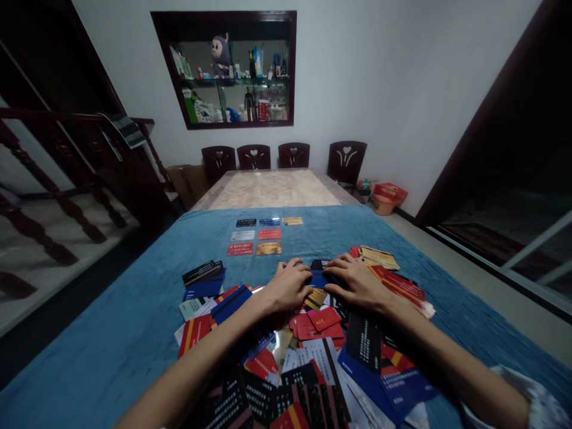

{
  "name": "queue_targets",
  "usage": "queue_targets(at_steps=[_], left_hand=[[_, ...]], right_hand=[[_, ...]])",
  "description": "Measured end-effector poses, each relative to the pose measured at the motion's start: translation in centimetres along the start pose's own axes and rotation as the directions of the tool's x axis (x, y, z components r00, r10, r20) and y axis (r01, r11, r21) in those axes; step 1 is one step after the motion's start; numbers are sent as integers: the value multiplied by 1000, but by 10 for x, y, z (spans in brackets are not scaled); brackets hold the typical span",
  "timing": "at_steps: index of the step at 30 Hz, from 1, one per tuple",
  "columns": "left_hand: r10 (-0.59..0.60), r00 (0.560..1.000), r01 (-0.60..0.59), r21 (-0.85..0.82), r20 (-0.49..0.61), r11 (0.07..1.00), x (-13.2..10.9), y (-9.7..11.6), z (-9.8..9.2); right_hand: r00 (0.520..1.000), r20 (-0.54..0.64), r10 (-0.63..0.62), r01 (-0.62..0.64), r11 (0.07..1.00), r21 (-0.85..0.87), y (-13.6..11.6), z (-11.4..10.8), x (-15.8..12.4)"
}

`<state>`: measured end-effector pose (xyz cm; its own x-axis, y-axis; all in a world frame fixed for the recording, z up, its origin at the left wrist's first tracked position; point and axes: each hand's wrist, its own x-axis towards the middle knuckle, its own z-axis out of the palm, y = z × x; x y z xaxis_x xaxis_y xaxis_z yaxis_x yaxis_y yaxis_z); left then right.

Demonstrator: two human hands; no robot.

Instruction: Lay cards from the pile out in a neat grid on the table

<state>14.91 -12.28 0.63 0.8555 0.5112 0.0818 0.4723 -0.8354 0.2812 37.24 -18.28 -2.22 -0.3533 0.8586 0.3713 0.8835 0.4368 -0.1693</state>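
Observation:
A big heap of plastic cards (308, 363) in red, blue, black and white lies on a blue cloth (111, 333) in front of me. My left hand (288, 285) and my right hand (357, 280) rest at the far edge of the heap. Both pinch the same blue card (318, 279) between them, fingers curled. Beyond the hands, several single cards lie in neat rows (261, 235) on the cloth: black, blue, tan, white, red.
The table (272, 187) runs on bare past the cloth, with dark chairs (295, 155) at its far end. A wooden stair rail (67, 173) stands left. A wall niche (232, 71) holds bottles and a toy. A red basket (388, 196) sits on the floor.

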Motion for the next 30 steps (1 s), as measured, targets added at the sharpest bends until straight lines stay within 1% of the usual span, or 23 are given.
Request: queue_targets(at_steps=[4, 9, 16, 20, 23, 26, 28, 30], left_hand=[[-12, 1000, 12, -11, -3, 1000, 0, -2, 0], [-29, 999, 29, -31, -19, 999, 0, -3, -1], [25, 999, -26, -31, -37, 999, -1, -5, 1], [34, 999, -36, -43, -38, 998, -1, -6, -6], [37, 998, -41, -64, -59, 997, -1, -7, -13], [32, 993, -45, -106, -117, 993, 0, -8, -17], [23, 986, -45, -133, -165, 990, 0, -10, -16], [11, 977, -46, -158, -214, 986, 1, -12, -12]], right_hand=[[999, 30, -14, 13, 1000, 21, 0, -4, -3], [998, 41, -42, 40, 998, 47, 1, -6, -5], [995, 36, -91, 89, 994, 65, 1, -8, -5], [992, -13, -123, 123, 991, 58, 0, -8, -5], [987, -78, -137, 141, 989, 37, 2, -6, -4], [979, -161, -124, 129, 991, 20, 5, -2, -4], [974, -206, -98, 106, 994, 30, 6, 1, -4], [972, -227, -61, 75, 996, 57, 7, 4, -4]])
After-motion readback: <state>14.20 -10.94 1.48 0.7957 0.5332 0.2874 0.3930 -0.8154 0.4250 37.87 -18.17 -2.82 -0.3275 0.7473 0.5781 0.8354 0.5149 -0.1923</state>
